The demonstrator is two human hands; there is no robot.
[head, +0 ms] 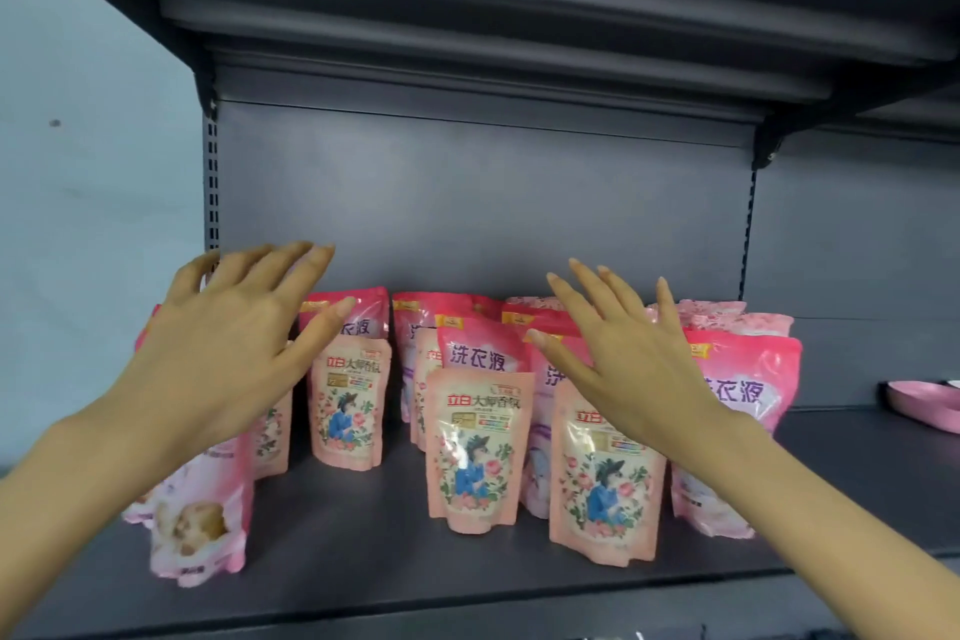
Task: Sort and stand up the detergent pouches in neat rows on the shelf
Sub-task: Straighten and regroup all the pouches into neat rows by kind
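Note:
Several pink detergent pouches stand upright on the dark grey shelf [363, 535]. Small peach pouches with a floral picture stand in front: one at centre [475, 452], one right of it [602, 483], one further back [347, 405]. Taller bright pink pouches stand behind, one at the right [737, 411] and one at the back left [358, 312]. A pale pink pouch [195, 520] stands at the front left. My left hand [223, 348] hovers open above the left pouches. My right hand [628, 369] hovers open over the right ones. Neither hand holds anything.
The shelf's back panel [467, 203] rises behind the pouches, and an upper shelf [467, 16] overhangs. A pink flat object [924, 403] lies on the neighbouring shelf section at the far right. A pale wall [93, 146] is at the left.

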